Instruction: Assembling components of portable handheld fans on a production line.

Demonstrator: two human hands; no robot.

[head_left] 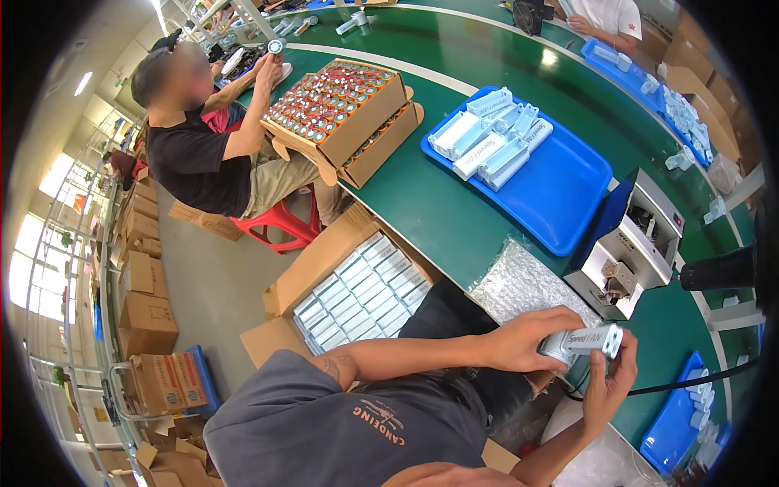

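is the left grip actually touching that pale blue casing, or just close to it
Touching. The head view shows the left grip wrapped around the rounded end of the pale blue casing, fingers against its surface.

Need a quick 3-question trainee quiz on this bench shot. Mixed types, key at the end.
1. Multiple choice: the left grip and right grip are both on what?
A) bubble wrap
B) a pale blue-grey casing
C) a blue tray

2. True or false: the open carton beside the green table is empty.

3. Fill in: the co-worker in black sits on a ____ stool.

Key: 1. B. 2. False, it holds rows of pale pieces. 3. Red.
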